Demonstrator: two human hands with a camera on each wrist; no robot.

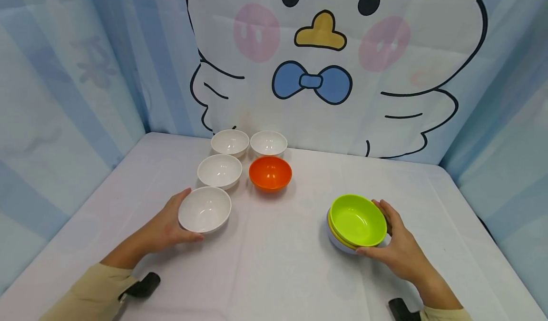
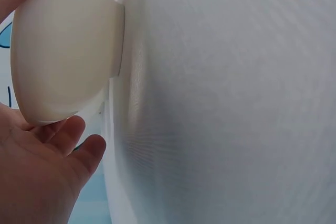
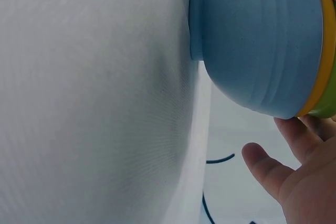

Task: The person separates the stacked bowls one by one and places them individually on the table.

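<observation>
My left hand (image 1: 169,223) grips a white bowl (image 1: 205,211) by its rim, thumb on the near side and fingers on the far left side. In the left wrist view that bowl (image 2: 65,51) has its foot at the cloth. On the right, my right hand (image 1: 398,249) holds a stack of bowls at the rims, thumb in front and fingers at the far right. A lime green bowl (image 1: 357,221) is uppermost, nested in a yellow bowl (image 3: 320,61), and below it a blue bowl (image 3: 257,40) stands at the cloth.
Beyond the left hand are more white bowls (image 1: 220,171), with another white bowl (image 1: 268,143) at the back edge. An orange bowl (image 1: 270,173) stands in front of it. White cloth (image 1: 274,264) covers the table; a printed curtain (image 1: 321,121) hangs behind.
</observation>
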